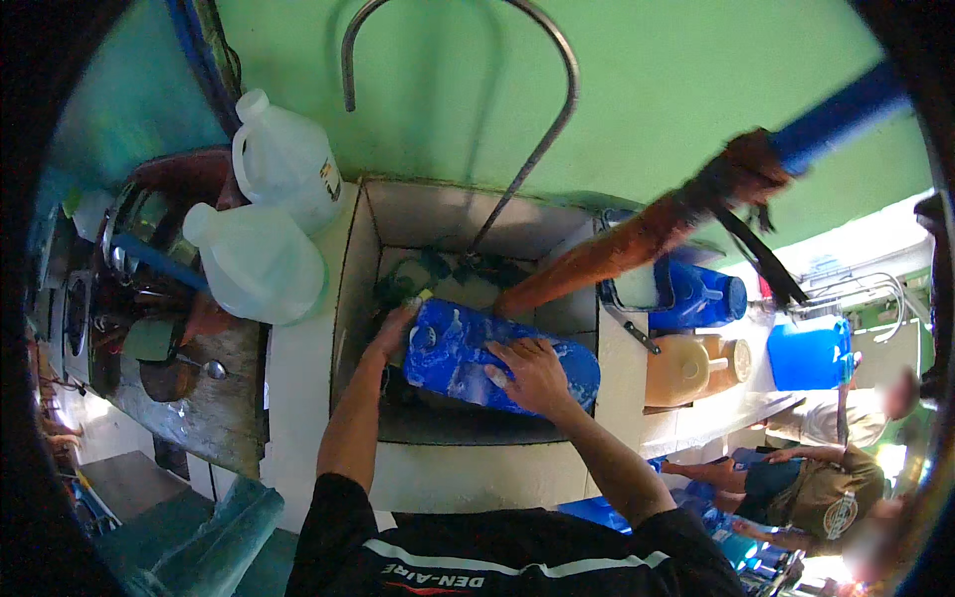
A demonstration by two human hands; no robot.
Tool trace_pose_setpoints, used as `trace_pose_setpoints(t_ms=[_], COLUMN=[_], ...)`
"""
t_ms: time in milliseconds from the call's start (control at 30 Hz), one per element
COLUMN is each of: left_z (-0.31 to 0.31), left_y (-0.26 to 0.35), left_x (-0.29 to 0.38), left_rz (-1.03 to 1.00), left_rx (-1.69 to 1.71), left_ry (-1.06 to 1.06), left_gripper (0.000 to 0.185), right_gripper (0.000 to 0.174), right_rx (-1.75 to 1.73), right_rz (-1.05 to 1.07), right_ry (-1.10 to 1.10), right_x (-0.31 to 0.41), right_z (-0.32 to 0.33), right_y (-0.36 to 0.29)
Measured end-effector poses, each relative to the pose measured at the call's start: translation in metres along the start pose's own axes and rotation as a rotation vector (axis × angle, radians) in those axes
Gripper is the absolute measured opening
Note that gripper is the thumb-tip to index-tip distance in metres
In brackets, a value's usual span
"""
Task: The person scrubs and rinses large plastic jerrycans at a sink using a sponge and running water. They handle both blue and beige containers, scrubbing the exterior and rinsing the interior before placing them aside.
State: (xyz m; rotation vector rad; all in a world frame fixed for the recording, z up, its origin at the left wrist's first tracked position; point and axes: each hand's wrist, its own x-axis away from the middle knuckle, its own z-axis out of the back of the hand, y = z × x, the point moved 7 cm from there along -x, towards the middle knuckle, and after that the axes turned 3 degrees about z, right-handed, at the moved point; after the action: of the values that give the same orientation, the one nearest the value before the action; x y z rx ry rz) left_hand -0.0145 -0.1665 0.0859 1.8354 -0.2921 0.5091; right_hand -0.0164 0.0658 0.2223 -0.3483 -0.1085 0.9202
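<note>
A blue plastic container [462,358], streaked with white suds, lies on its side across the tiled sink [477,457]. At its left end my left hand [393,328] grips it, fingers partly hidden behind the edge. A small yellow bit [425,295], too small to identify, shows by those fingertips. My right hand [531,371] holds the container from above, its fingers bent over the upper side. Dark green material [410,276] lies in the sink behind the container.
A curved metal faucet pipe [573,82] rises behind the sink. A wooden pole [627,242] slants up rightward. Two translucent jugs [257,261] stand left. Rightward are a knife [642,337], a tan jug [675,371] and a blue jug [690,295]. People [813,492] are farther right.
</note>
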Motion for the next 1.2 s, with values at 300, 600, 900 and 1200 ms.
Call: trace_pose_setpoints(t_ms=[300, 600, 900, 1200], left_z=[0.008, 0.005, -0.158, -0.121], left_y=[-0.087, -0.159, -0.112, 0.089], left_x=[-0.139, -0.057, 0.094, 0.092], left_rz=[0.051, 0.223, 0.34, -0.725], left_rx=[-0.383, 0.568, 0.909, -0.963], left_ry=[-0.355, -0.012, 0.373, 0.442], left_gripper=[0.048, 0.058, 0.067, 0.044], right_gripper=[0.047, 0.047, 0.048, 0.053], right_rx=[0.107, 0.081, -0.318, -0.524], right_rz=[-0.047, -0.221, -0.128, -0.443], right_ry=[-0.026, 0.097, 0.208, 0.341], right_x=[-0.015, -0.025, -0.001, 0.071], right_z=[-0.001, 0.003, 0.021, 0.079], right_y=[0.007, 0.012, -0.01, 0.063])
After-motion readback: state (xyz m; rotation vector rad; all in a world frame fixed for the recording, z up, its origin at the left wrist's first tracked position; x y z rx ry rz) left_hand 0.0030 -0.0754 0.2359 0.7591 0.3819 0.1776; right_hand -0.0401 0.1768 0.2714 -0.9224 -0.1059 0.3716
